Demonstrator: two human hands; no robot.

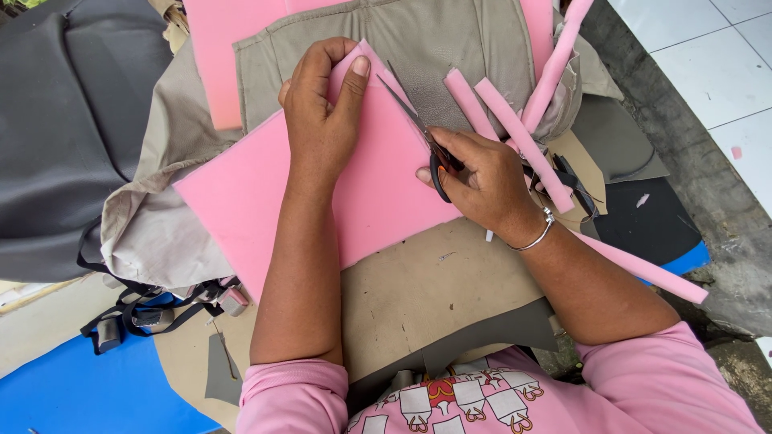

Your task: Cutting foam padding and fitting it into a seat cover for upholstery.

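Note:
A pink foam sheet [257, 193] lies across beige fabric in front of me. My left hand [322, 120] presses flat on the sheet's far corner, thumb and fingers pinching its edge. My right hand [482, 181] grips black-handled scissors [418, 128] whose open blades point up-left along the sheet's right edge. Several cut pink foam strips [515, 133] lie just right of the scissors.
A beige seat cover [434, 40] lies at the top, a dark grey cover [72, 120] on the left with black straps and buckles [129, 317]. Tan pattern pieces [434, 289] sit under the foam. A blue mat [80, 390] shows below; white tiles [708, 56] lie at the right.

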